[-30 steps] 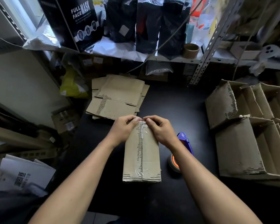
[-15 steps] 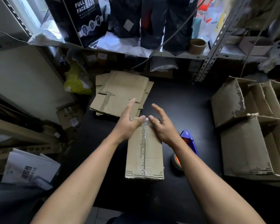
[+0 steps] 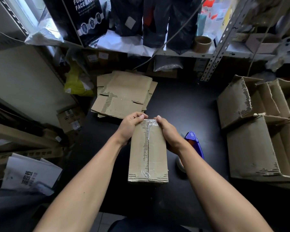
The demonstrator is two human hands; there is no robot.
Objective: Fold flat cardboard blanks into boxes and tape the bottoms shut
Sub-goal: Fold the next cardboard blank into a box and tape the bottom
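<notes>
Both hands, left (image 3: 131,124) and right (image 3: 167,131), grip the box (image 3: 148,153); thumbs should press the tape (image 3: 150,122) firmly over the far edge.

The fingertips of the left hand (image 3: 130,125) curled out of sight over the far end of the taped brown cardboard box (image 3: 148,151). Beside the right hand (image 3: 169,133), its forearm covered much of the blue tape dispenser (image 3: 194,142). The folded cardboard boxes (image 3: 264,131) further right were cut by the frame's edge.
</notes>
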